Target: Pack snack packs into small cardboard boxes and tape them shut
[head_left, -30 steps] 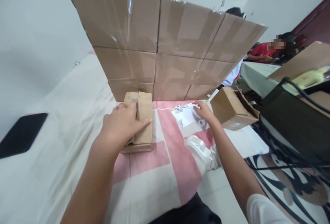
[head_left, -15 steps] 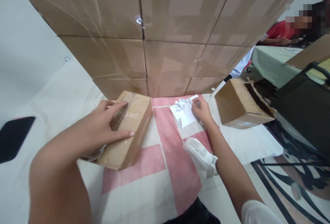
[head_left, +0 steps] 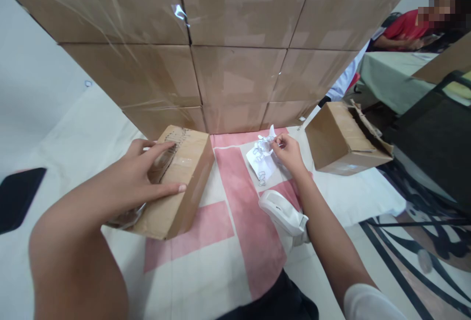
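The left hand [head_left: 147, 177] was spread open across the top of a brown box [head_left: 187, 163], its thumb and a finger touching the cardboard; the box lay at an angle left of the middle of the pink and white cloth [head_left: 250, 222], beside a broad pink stripe.

The right hand [head_left: 289, 153] had its thumb and finger closed on the raised, curled edge of a white paper [head_left: 261, 163] bearing small line drawings; the paper lay near the cloth's far edge, right of the brown box; a white, rounded gadget [head_left: 281, 212] lay nearer the cloth's right edge, just beside the right forearm.

A tall stack of taped cartons [head_left: 239, 79] stood along the far edge; to its right, an open box [head_left: 327, 133] sat tilted near the far right corner; a black flat object [head_left: 22, 197] lay at far left; beyond, a person in red [head_left: 405, 28] was at a green-covered table [head_left: 386, 74].
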### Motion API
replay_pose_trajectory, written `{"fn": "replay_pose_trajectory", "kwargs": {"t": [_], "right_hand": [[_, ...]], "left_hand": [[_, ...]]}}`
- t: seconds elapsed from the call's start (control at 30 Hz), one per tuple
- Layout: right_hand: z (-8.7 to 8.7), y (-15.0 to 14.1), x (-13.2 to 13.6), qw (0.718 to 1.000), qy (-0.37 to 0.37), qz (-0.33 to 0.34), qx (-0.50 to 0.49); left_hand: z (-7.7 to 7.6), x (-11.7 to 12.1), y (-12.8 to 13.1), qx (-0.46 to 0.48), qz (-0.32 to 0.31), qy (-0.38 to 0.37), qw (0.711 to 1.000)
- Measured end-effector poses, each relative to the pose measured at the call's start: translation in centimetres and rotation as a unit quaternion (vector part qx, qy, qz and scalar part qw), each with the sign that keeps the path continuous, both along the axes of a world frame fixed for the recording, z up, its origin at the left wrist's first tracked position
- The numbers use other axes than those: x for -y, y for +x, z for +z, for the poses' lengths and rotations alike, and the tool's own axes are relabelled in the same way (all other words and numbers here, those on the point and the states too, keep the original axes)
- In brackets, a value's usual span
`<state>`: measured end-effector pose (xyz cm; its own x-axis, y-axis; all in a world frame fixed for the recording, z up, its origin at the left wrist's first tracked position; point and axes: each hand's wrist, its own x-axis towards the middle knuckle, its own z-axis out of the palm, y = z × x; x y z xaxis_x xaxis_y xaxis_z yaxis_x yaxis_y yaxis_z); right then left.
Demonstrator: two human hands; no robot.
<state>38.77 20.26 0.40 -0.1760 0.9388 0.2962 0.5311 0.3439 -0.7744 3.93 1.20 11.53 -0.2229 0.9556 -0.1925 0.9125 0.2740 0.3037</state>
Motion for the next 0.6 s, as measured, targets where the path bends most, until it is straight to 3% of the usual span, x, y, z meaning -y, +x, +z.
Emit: {"fn": "replay_pose_trajectory", "kwargs": {"t": [0.33,0.6], "right_hand": [[-0.1,0.0,0.2,0.998,0.001,0.039,-0.046],[0.0,0.0,0.2,0.991,-0.031,0.092,-0.096]], "left_hand": [[0.2,0.3,0.0,0.008,-0.011,-0.016,1.000],[0.5,0.7,4.0,-0.104,0.001,0.005,0.995]]}}
